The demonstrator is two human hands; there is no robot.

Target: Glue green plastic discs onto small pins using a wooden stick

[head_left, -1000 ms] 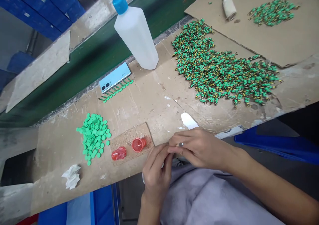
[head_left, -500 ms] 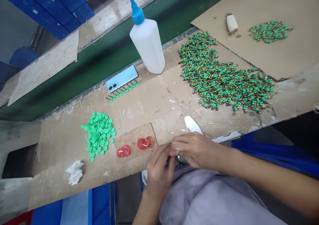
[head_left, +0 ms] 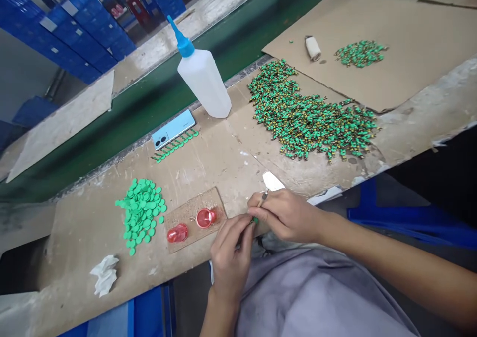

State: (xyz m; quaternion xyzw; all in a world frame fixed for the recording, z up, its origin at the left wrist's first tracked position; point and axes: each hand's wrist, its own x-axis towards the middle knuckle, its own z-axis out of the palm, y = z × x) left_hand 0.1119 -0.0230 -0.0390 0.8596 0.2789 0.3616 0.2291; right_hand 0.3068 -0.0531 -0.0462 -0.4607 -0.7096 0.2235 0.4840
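- Both hands meet at the front edge of the counter (head_left: 227, 173), the left hand (head_left: 228, 252) just beside the brown board (head_left: 177, 245), the right hand (head_left: 288, 215) just below a white scrap (head_left: 273, 181)
- The left grip pinches a small green piece (head_left: 255, 219), between the two hands' fingertips; the right grip is closed on a thin tool (head_left: 263, 198)
- Bare surface runs from the board's two red cups (head_left: 205, 218) back to the squeeze bottle (head_left: 206, 86), and between the pale blue phone (head_left: 174, 128) and the green discs (head_left: 143, 212)
- The heap of green figures (head_left: 309, 116) fills the right side, reaching near the front edge
- Lettering on the phone's back is too small to read, as are the white labels on the blue boxes (head_left: 84, 36)
- Fingers cover most of the green piece and part of the tool
- A dark shape (head_left: 22, 265) is cut off at the left border, hard to identify
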